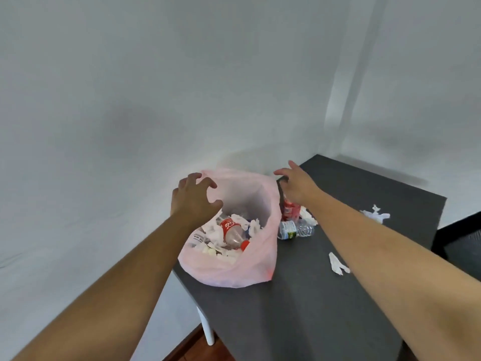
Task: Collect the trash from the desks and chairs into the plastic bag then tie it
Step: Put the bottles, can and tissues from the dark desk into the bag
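Bag [256, 267]: pink, open, on surface [325, 295] corner.
Left hand [191, 201]: fingers [208, 182] spread, curled over rim, holding nothing.
Right hand [296, 185]: fingers [281, 172] splayed, empty.
Contents: cola bottle [233, 230], tissues.
Beside bag: water bottle [295, 229].

A thin pink plastic bag [229, 267] stands open on the dark counter [299, 308], holding a cola bottle [231, 231] and crumpled tissues [213, 231]. Just beside it lie a clear water bottle [295, 229], a red can [290, 211] and loose tissues [338, 264].
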A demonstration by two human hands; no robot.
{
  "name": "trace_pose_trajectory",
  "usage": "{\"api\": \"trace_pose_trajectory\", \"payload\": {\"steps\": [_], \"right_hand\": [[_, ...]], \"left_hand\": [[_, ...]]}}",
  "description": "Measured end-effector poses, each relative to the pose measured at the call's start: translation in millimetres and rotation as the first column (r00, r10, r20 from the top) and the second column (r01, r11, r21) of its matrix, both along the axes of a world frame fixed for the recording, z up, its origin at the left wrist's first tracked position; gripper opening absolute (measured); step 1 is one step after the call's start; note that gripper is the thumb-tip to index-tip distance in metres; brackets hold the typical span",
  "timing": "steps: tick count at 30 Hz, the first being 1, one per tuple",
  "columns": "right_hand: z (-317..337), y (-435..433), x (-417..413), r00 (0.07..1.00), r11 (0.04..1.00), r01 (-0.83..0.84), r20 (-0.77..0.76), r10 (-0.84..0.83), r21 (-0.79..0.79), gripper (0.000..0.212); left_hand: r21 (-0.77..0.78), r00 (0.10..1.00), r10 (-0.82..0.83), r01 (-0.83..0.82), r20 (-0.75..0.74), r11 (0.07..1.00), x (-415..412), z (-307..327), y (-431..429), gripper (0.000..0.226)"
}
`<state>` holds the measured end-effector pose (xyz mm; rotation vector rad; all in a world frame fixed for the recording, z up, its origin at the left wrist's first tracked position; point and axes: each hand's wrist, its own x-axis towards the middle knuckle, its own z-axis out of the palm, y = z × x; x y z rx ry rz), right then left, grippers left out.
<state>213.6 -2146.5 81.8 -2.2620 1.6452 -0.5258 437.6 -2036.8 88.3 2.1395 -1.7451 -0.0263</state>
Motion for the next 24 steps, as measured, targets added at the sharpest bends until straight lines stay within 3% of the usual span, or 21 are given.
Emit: {"api": "trace_pose_trajectory", "payload": {"steps": [5, 9, 14, 19, 24], "right_hand": [[26, 2, -66, 0.991, 0.989, 0.135, 0.018, -0.134, -0.058, 0.039], [11, 6, -139, 0.959, 0.959, 0.283, -0.002, -0.283, -0.020, 0.040], [-51, 11, -218, 0.922, 0.917, 0.380, -0.136, -0.363, 0.125, 0.048], [-118, 4, -258, 0.919, 0.888, 0.341, -0.309, -0.246, 0.309, 0.068], [-173, -5, -277, 0.897, 0.863, 0.278, -0.436, -0.075, 0.423, 0.080]], "left_hand": [[-0.123, 0.966, -0.255, 0.248, -0.046, 0.961, -76, 21, -39, 0.041], [-0.108, 0.868, -0.488, 0.478, -0.094, 0.871, -156, 8, -56, 0.044], [0.160, 0.817, -0.568, 0.576, -0.098, 0.801, -228, -57, -69, 0.070], [0.491, 0.838, -0.546, 0.484, -0.021, 0.724, -260, -131, -85, 0.108], [0.591, 0.759, -0.640, 0.465, 0.116, 0.659, -300, -168, -121, 0.122]]}}
